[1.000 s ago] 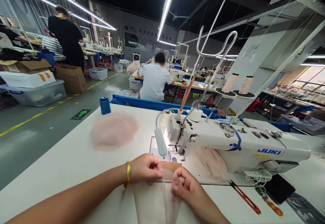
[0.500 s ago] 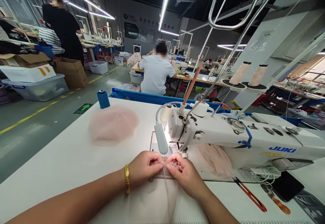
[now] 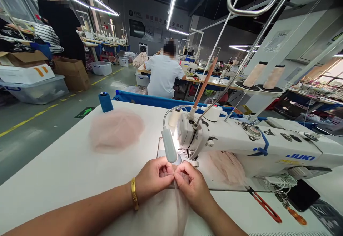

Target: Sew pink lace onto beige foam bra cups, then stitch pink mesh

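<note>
My left hand (image 3: 154,179), with a gold bangle at the wrist, and my right hand (image 3: 191,186) meet just in front of the needle of a white JUKI sewing machine (image 3: 241,143). Both pinch the top edge of a sheer pale pink mesh piece (image 3: 163,214) that hangs down toward me over the white table (image 3: 61,171). The fingertips touch each other. The machine's small lamp (image 3: 169,146) shines right above them. More pink mesh (image 3: 227,168) is bunched under the machine arm.
A round pile of pink mesh (image 3: 115,129) and a blue thread spool (image 3: 105,102) lie at the table's far left. Red-handled snips (image 3: 264,205), a cord and a black phone (image 3: 302,195) lie at the right. Other people work behind; boxes stand beside the aisle.
My hands moved together and forward toward the needle, closing the gap between them on the mesh edge. The view has shifted slightly closer to the machine.
</note>
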Motion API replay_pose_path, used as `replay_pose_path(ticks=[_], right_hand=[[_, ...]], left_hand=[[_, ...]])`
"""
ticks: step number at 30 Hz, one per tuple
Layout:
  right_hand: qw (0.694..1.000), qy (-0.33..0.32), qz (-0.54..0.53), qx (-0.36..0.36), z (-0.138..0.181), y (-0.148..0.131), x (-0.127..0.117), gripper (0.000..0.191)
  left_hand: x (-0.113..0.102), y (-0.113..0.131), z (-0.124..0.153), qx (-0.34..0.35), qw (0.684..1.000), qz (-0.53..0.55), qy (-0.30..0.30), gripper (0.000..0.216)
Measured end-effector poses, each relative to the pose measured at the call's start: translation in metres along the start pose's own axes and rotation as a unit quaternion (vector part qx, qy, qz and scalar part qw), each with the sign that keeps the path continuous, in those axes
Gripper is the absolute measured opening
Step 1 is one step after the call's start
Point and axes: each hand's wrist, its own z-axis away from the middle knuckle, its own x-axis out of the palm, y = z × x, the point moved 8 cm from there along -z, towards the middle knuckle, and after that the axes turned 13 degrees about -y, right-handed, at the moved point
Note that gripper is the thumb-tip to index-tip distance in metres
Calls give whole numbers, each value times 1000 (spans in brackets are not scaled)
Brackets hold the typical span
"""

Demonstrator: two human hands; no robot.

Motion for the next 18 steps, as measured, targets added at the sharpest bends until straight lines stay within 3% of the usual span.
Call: replay_pose_path(ticks=[12, 18], right_hand=[[999, 22, 26, 19, 1, 4, 2, 19], [999, 24, 34, 20, 1, 5, 2, 19]], left_hand=[[6, -9, -1, -32, 998, 52, -23, 17], [5, -5, -1, 18, 998, 58, -16, 19]])
